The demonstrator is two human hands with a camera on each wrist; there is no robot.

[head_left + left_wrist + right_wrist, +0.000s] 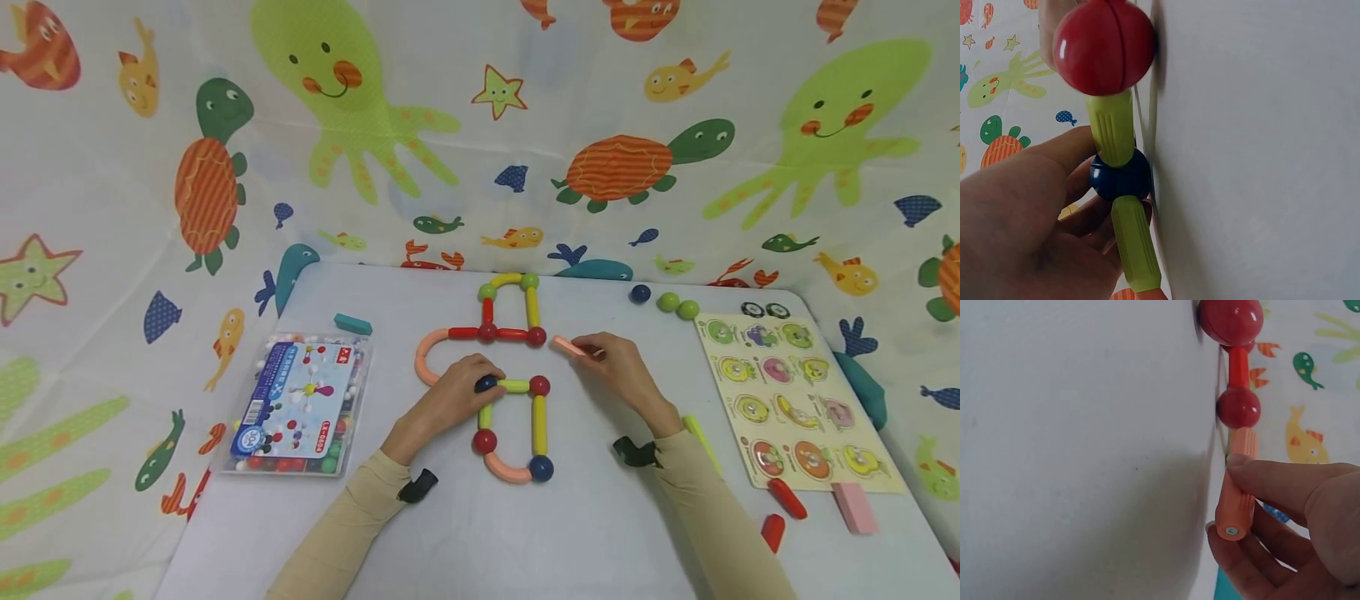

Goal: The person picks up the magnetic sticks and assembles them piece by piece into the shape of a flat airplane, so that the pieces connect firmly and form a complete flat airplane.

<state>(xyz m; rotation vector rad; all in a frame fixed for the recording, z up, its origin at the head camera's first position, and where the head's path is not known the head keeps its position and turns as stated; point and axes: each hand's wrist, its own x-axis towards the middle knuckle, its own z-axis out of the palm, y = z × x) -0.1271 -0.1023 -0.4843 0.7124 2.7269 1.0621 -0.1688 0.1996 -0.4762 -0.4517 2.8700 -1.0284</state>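
Head view: the left hand (450, 396) grips a glossy dark-blue plastic ball (487, 384) at a corner of the lower stick-and-ball loop (539, 427) on the white table (600, 542), seemingly to steady it; set apart, the right hand (620, 367) pinches a straight, ridged peach plastic stick (567, 345), apparently leaving its leading tip free, near the upper figure's round red plastic ball (536, 337).
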